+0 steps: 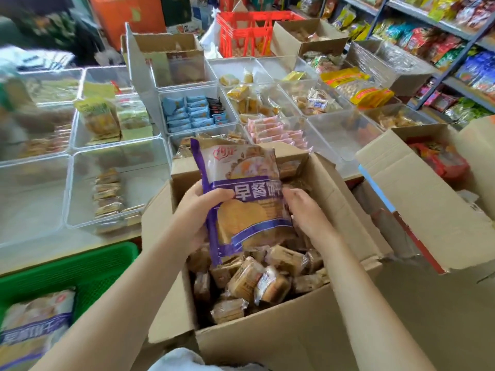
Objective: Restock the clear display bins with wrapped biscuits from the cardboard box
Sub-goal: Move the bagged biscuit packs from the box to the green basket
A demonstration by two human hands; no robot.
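Both of my hands are on one large purple-and-white plastic biscuit bag [242, 202] above the open brown cardboard box [267, 341]: my left hand [199, 212] curls round its left edge with the thumb across the front, while my right hand [302, 207] meets its right edge, though I cannot tell whether those fingers close on it. Most of the job looks undone to me, since the box is heaped with small wrapped biscuits [246, 282] and the nearest clear plastic display bin [80, 183], just beyond the box's left flap, holds only a short row. That bin has plenty of open floor, but its upright rim and the raised box flaps are edges I would need to lift over.
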